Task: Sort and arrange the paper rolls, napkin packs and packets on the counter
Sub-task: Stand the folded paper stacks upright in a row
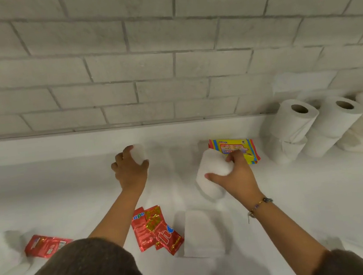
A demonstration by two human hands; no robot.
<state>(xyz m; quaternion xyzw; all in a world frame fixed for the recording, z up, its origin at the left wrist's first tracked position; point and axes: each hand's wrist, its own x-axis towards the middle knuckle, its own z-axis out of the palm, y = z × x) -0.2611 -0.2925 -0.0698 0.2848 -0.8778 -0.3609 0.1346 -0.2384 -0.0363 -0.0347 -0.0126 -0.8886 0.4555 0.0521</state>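
Hands stretch forward over the white counter (69, 196), each wrapped round something white. The left hand (130, 168) curls its fingers and thumb round a small white item (139, 152) near the back of the counter, too blurred to tell roll from pack. The right hand (235, 174) grasps a paper roll (211, 170) held tilted, with the thumb on its near side and the fingers over the far side; whether it rests on the counter cannot be told. Just beyond that hand's knuckles lies a yellow napkin pack (237, 147), partly hidden by the fingers. Further to that hand's right, stacked paper rolls (293, 121) stand by the brick wall (144, 62). Nearer the person, between the two forearms, red packets (155, 229) lie in a heap beside a white napkin pack (201, 233). Left of the left forearm lies a single red packet (45, 245). A beaded bracelet (258, 206) circles the right wrist.
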